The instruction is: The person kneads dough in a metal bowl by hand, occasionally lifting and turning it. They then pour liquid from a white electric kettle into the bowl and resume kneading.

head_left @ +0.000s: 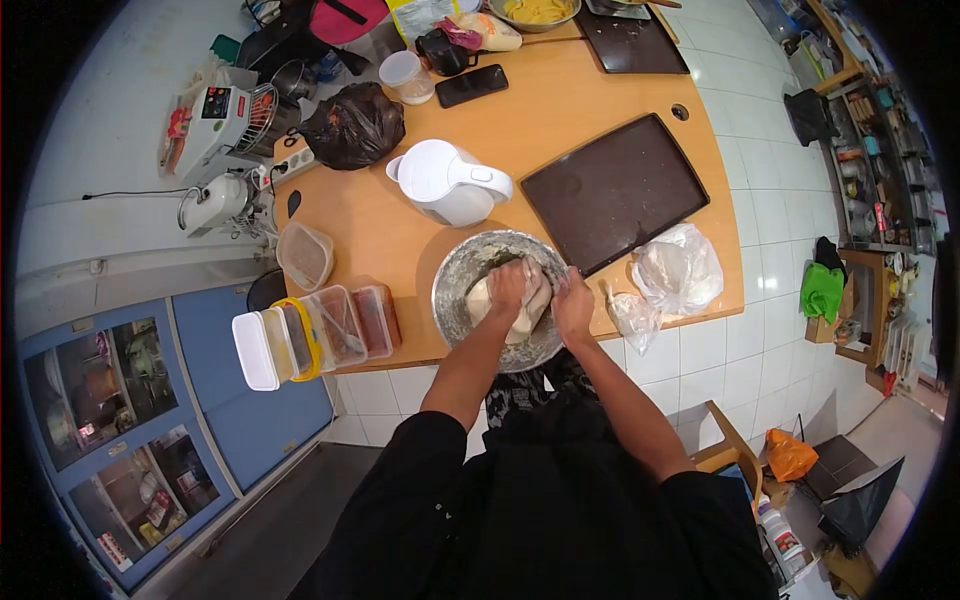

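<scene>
A large metal bowl (447,290), its inner wall smeared with flour and dough, stands at the table's front edge. Inside it lies a pale lump of dough (525,318). My left hand (508,285) is down in the bowl with its fingers curled into the dough. At the bowl's right side my right hand (573,306) grips the rim; some of its fingers are hidden. Just behind the bowl is a white electric kettle (440,180). To the right lie a dark baking tray (615,190) and clear plastic bags of white powder (678,268).
Lidded plastic tubs (335,325) line the front left edge, with an open plastic container (305,255) behind them. A black plastic bag (353,125), a phone (472,86) and a jar (407,78) sit farther back. A second tray (635,40) is at the far right.
</scene>
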`<control>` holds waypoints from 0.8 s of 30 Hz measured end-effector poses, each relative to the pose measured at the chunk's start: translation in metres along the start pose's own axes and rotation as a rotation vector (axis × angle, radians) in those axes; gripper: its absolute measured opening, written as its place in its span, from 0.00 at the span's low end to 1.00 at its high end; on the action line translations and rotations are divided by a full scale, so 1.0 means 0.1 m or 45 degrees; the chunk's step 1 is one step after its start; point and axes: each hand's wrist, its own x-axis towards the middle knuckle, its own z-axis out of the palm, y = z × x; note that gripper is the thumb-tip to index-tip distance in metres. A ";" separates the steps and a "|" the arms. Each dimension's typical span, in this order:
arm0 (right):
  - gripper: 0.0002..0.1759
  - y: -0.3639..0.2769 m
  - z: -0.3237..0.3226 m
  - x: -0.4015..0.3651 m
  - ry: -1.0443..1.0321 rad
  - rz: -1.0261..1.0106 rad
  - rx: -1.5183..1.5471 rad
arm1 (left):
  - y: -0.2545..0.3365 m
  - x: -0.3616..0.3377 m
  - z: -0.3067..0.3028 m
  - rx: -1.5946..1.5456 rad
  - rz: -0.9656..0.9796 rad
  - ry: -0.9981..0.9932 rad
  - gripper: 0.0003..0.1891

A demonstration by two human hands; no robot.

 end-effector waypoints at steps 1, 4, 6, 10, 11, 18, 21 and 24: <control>0.05 -0.01 0.01 0.02 0.016 -0.010 -0.004 | 0.01 0.06 0.00 0.017 -0.147 -0.047 0.12; 0.05 -0.02 0.02 0.00 0.028 0.007 -0.050 | 0.07 0.03 -0.06 -0.362 -0.365 0.124 0.16; 0.08 -0.04 0.04 0.02 0.013 0.064 -0.121 | -0.19 0.17 0.15 -0.768 -0.509 -0.197 0.20; 0.08 -0.09 0.03 0.06 -0.025 0.068 -0.104 | -0.29 -0.20 -0.67 -0.595 0.068 -0.665 0.21; 0.07 -0.08 0.04 0.06 -0.002 0.062 -0.092 | -0.21 -0.46 -0.88 -0.295 0.289 -0.509 0.21; 0.09 -0.07 0.06 0.06 0.026 0.006 -0.065 | -0.30 -1.04 -1.20 -0.418 0.238 -0.456 0.21; 0.09 -0.06 0.08 0.07 0.005 -0.035 -0.095 | -0.30 -0.91 -1.06 -0.288 0.086 -0.492 0.23; 0.08 -0.08 0.09 0.07 -0.008 -0.002 -0.111 | -0.07 -0.74 -0.97 0.106 0.065 -0.538 0.24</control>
